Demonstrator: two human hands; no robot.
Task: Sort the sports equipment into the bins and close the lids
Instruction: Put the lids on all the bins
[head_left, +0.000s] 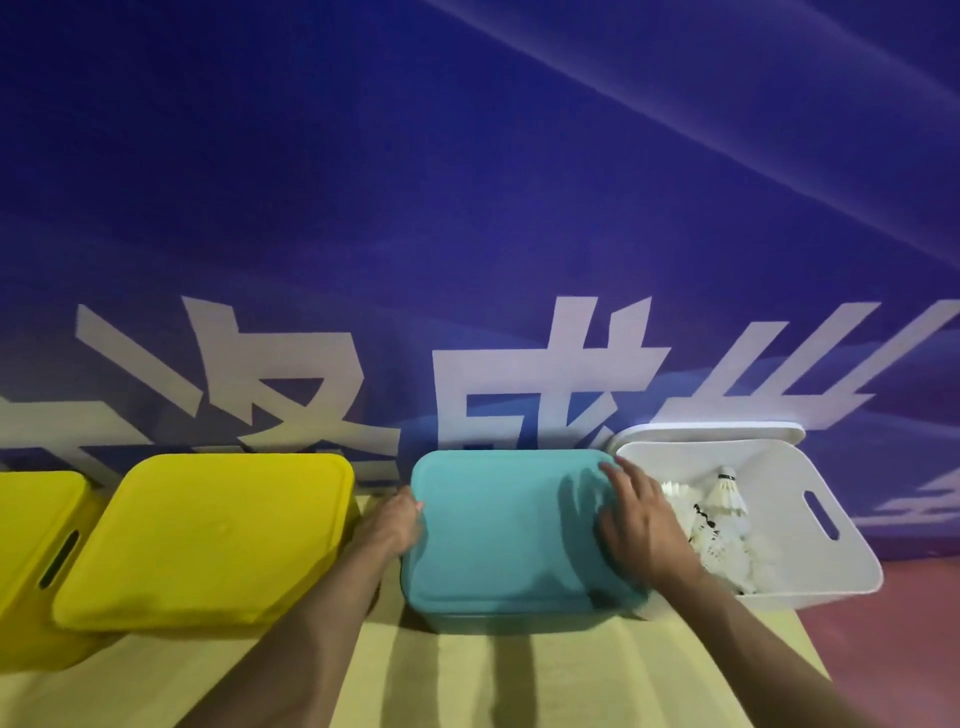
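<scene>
Flanking the teal lid (498, 525) — yellow bin (208, 535), open white bin (810, 566).

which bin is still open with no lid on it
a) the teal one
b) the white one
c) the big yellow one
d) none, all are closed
b: the white bin stands open with shuttlecocks showing inside, its white lid leaning behind it, while the teal lid and yellow lid sit on their bins.
</scene>
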